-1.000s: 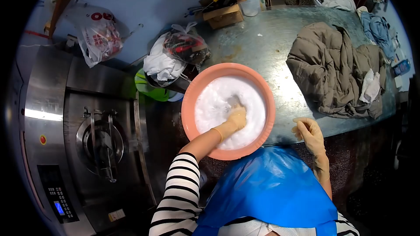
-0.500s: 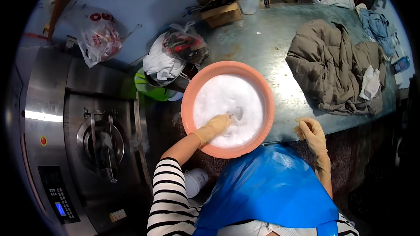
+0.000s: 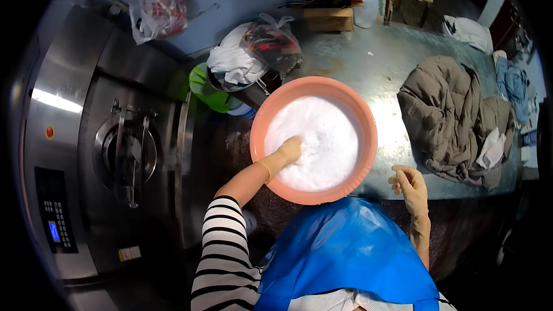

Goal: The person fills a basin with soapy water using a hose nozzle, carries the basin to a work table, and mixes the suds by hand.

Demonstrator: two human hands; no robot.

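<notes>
A round orange-pink basin (image 3: pixel 368 138) filled with white foam (image 3: pixel 331 132) stands at the near edge of the metal-topped table. My left hand (image 3: pixel 290 150), in a pale yellow rubber glove, reaches into it; the foam covers the fingertips, so what they touch is hidden. To the right of the basin, my right hand (image 3: pixel 410 186) hovers by the table edge in a matching glove. Its fingers are loosely bent and apart, with nothing between them. The nearest thing beyond that hand is a crumpled brown-grey quilted jacket (image 3: pixel 455 115), with a small white cloth (image 3: pixel 492 148) on it.
A stainless steel machine (image 3: pixel 129 155) with a round door fills the left side. Behind the basin are a dark bucket of white cloth (image 3: pixel 236 60), a green container (image 3: pixel 207 89) and a clear bag (image 3: pixel 273 46). A cardboard box (image 3: pixel 328 20) with tools sits against the wall.
The view has swung, shifting the basin and table rightward. My left hand has moved slightly within the foam, and its surface looks different. My right hand stays beside the table edge.
</notes>
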